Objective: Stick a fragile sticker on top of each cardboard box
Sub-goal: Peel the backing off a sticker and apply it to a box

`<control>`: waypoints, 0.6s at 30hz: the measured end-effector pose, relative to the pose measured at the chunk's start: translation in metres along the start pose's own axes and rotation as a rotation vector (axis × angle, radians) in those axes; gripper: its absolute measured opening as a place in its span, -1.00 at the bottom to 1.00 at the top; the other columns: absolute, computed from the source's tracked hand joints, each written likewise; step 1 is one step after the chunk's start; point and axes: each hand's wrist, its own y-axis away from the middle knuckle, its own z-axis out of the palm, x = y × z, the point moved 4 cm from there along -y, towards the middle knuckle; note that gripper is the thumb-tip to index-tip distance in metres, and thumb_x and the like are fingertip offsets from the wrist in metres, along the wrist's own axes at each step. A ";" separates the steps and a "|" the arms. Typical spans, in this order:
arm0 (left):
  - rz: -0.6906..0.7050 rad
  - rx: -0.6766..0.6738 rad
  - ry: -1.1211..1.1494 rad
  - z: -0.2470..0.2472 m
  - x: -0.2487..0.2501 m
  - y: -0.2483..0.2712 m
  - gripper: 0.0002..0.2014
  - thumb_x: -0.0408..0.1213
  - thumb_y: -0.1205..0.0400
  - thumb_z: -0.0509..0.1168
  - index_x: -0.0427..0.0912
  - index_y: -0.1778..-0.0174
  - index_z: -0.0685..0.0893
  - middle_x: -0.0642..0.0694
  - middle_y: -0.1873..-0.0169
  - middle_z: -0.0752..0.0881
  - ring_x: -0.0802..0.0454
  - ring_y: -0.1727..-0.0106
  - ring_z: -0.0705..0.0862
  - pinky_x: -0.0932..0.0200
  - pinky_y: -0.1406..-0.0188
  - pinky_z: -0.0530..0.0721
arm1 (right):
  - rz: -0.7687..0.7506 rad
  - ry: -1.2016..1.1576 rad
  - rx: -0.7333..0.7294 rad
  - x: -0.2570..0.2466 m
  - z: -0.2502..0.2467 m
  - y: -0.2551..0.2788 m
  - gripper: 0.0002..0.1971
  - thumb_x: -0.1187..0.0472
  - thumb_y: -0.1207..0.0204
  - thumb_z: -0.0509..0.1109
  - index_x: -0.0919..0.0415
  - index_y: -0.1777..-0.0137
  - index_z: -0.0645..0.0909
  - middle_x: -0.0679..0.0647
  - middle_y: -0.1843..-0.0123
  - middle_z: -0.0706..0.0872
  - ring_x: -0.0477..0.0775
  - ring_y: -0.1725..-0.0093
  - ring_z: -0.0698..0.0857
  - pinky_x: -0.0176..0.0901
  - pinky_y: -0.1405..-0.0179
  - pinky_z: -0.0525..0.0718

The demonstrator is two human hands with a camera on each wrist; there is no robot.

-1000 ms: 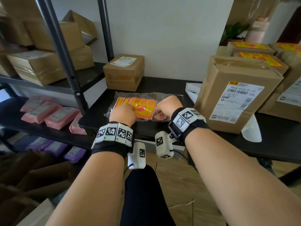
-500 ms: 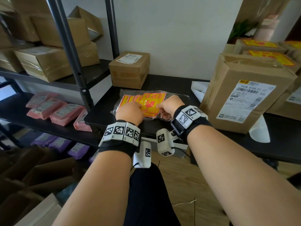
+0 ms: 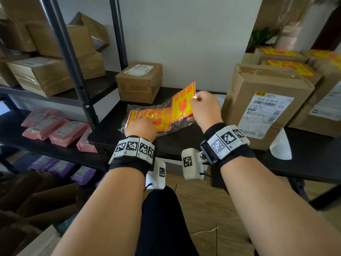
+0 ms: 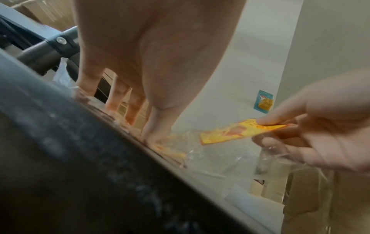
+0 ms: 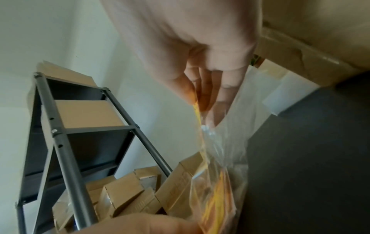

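My right hand (image 3: 195, 102) pinches one red-and-yellow fragile sticker (image 3: 182, 102) by its edge and holds it tilted up above the table. The left wrist view shows that sticker (image 4: 236, 131) clear of the pile. My left hand (image 3: 144, 124) presses straight fingers (image 4: 154, 134) down on the remaining sticker stack (image 3: 158, 117), which lies on a clear plastic bag (image 3: 177, 126). A small cardboard box (image 3: 139, 82) stands behind the stack. A tall cardboard box (image 3: 263, 85) with a shipping label stands to the right, its top bare.
Boxes (image 3: 287, 65) with yellow stickers on top sit at the back right. A metal shelf post (image 3: 73, 71) rises at the left, with more boxes (image 3: 42, 74) and pink parcels (image 3: 55, 128) on its shelves. White backing paper (image 3: 280, 146) lies by the tall box.
My right hand has lifted one sticker up and to the right, off the stack. My left hand has stayed pressing on the stack.
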 end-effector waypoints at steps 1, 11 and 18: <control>-0.006 -0.002 0.008 -0.003 0.001 0.002 -0.62 -0.17 -0.72 0.12 0.00 -0.47 0.54 -0.17 -0.42 0.55 -0.22 -0.38 0.54 -0.14 -0.26 0.55 | -0.028 -0.003 0.020 -0.002 -0.006 0.003 -0.85 0.20 -0.69 0.18 0.15 -0.02 0.59 0.09 0.11 0.71 0.04 0.37 0.79 0.06 0.22 0.83; 0.137 0.350 0.627 -0.052 0.024 0.038 -0.60 -0.21 -0.69 0.21 -0.07 -0.48 0.55 -0.04 -0.37 0.62 -0.02 -0.29 0.63 0.11 -0.24 0.59 | -0.367 -0.033 0.221 -0.015 -0.063 0.041 -0.87 0.15 -0.66 0.26 0.10 -0.02 0.64 -0.06 0.15 0.70 0.04 0.13 0.74 0.19 0.21 0.76; 0.232 0.247 1.055 -0.064 0.056 0.088 -0.54 0.03 -0.64 0.30 -0.03 -0.44 0.57 0.06 -0.16 0.72 0.16 -0.10 0.71 0.13 -0.14 0.70 | -0.370 -0.054 0.116 -0.002 -0.107 0.067 -0.82 0.23 -0.69 0.26 0.08 -0.18 0.66 -0.11 0.08 0.73 -0.21 0.07 0.68 -0.42 0.26 0.67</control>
